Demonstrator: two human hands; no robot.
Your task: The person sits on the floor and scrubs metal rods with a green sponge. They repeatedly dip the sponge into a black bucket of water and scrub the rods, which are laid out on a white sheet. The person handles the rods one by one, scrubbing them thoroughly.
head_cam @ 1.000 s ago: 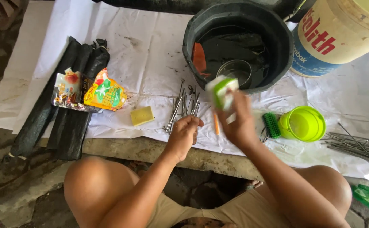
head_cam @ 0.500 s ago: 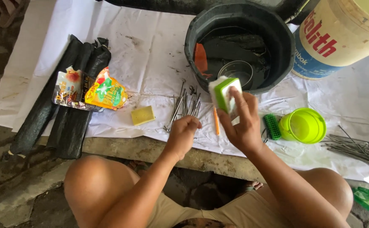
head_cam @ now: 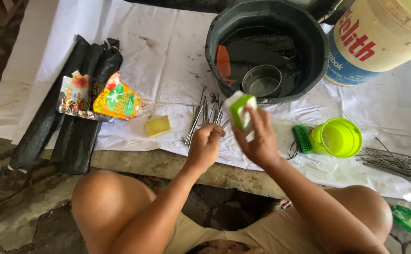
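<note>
My right hand (head_cam: 260,138) holds a green and white scrubbing brush (head_cam: 239,109) raised over the white sheet (head_cam: 168,51). My left hand (head_cam: 205,143) is closed just beside it, fingers curled around something thin that I cannot make out. Right behind the left hand lies a pile of thin metal rods (head_cam: 204,117). The brush head sits close to the left hand's fingertips.
A black basin (head_cam: 266,47) with dark water, a metal tin (head_cam: 262,81) and an orange piece stands behind. A cream bucket (head_cam: 379,37) is at top right. A lime cup (head_cam: 336,138), small green brush (head_cam: 302,139), more rods (head_cam: 395,162), yellow sponge (head_cam: 158,126), sachets (head_cam: 99,99) and black strips (head_cam: 69,113) lie around.
My right hand has shifted the brush slightly left and down, closer to the left hand. The left hand has stayed closed in nearly the same spot.
</note>
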